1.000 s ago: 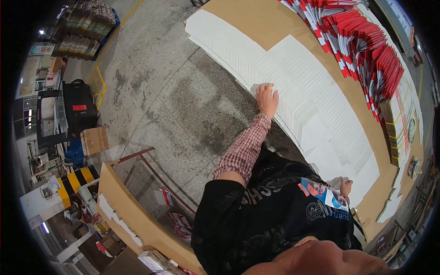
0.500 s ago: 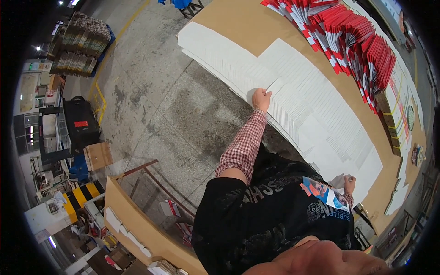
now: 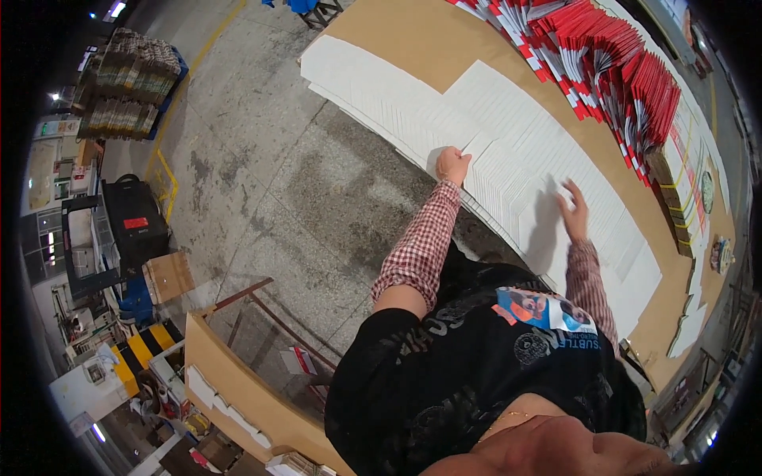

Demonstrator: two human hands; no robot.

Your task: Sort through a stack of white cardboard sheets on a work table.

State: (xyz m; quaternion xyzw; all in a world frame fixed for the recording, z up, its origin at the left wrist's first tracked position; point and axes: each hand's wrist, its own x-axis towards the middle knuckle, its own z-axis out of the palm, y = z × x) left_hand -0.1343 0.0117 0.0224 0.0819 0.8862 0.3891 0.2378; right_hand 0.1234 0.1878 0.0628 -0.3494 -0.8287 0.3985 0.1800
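Overlapping white sheets (image 3: 508,107) lie fanned out in a long spread over a brown-topped table. At the spread's near edge, my left hand (image 3: 453,165) is closed, pinching the edge of a white sheet between thumb and fingers. My right hand (image 3: 573,211) hovers over the right part of the spread, fingers apart and nothing in them, its shadow falling on the sheets beside it. Checked sleeves cover both forearms.
Red-and-white folded pieces (image 3: 587,55) stand fanned at the table's far side. Beside them is a strapped stack of cardboard (image 3: 667,194). Another brown-topped table (image 3: 246,408) is at lower left. A bundled stack (image 3: 127,83) sits on a blue pallet at far left.
My right hand has moved from the near right edge of the sheets forward and left, over the spread, and its fingers have opened. My left hand stays at the sheet edge.
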